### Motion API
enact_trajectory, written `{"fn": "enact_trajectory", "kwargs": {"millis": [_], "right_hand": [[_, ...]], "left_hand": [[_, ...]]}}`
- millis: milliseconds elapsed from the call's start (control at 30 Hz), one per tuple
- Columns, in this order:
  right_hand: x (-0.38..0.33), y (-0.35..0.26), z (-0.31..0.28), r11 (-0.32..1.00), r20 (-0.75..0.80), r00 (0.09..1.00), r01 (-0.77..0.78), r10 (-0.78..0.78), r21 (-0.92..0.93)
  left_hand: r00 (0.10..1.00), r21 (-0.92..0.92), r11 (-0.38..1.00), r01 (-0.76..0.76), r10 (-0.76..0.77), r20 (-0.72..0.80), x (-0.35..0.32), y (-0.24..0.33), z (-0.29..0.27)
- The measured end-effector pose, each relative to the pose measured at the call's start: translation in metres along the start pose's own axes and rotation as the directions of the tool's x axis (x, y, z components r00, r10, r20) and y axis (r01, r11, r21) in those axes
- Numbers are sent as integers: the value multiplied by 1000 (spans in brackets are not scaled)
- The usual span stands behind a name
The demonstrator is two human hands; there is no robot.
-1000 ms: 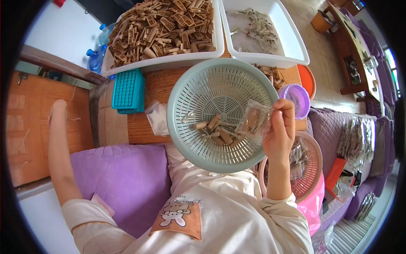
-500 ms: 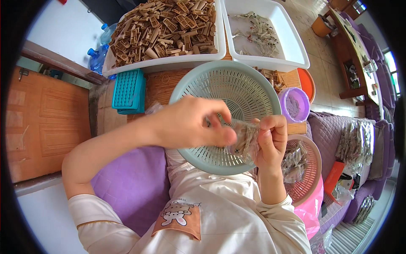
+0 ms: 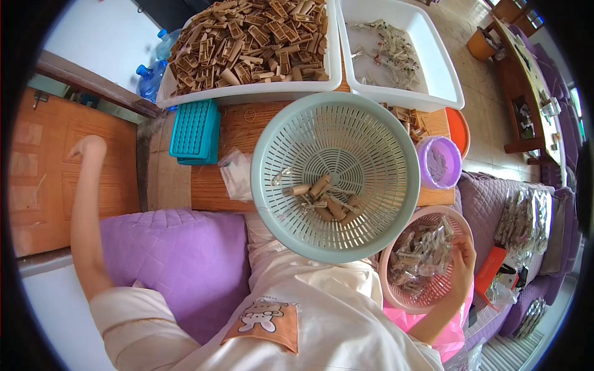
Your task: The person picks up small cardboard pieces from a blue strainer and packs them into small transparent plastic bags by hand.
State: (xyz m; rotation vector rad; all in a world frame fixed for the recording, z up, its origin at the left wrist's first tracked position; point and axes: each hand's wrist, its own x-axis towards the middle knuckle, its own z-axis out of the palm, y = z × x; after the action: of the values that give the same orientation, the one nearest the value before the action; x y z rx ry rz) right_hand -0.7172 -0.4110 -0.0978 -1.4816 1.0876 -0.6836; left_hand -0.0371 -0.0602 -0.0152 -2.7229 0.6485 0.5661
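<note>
Pink basket (image 3: 396, 295): at 4 o'clock, full of clear packets (image 3: 421, 253).
Right hand (image 3: 461, 263): fingers curled on its rim – release packets low.
Left hand (image 3: 86, 147): at 9 o'clock – fingers together, empty.

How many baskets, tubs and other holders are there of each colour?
White tubs: 2
Green basket: 1
Pink basket: 1
Purple bowl: 1
Orange bowl: 1
Teal tray: 1
Total: 7
The right hand reaches into the pink basket.
</note>
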Motion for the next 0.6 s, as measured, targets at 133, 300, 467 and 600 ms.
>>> {"fn": "enact_trajectory", "kwargs": {"millis": [133, 300, 467, 600], "right_hand": [[-31, 36, -33, 588, 13, 952, -178, 304, -789], [-29, 39, -53, 222, -117, 967, -168, 225, -960], [-20, 8, -38, 368, -85, 984, -138, 157, -919], [-10, 21, -33, 418, -42, 995, -77, 93, -905]], "left_hand": [[889, -192, 881, -433, 382, -253, -106, 156, 3], [584, -53, 586, -809, 811, 39, -181, 258, 53], [457, -3, 457, -889, 888, 44, -168, 256, 86], [319, 10, 320, -947, 947, -45, -159, 246, 76]]}}
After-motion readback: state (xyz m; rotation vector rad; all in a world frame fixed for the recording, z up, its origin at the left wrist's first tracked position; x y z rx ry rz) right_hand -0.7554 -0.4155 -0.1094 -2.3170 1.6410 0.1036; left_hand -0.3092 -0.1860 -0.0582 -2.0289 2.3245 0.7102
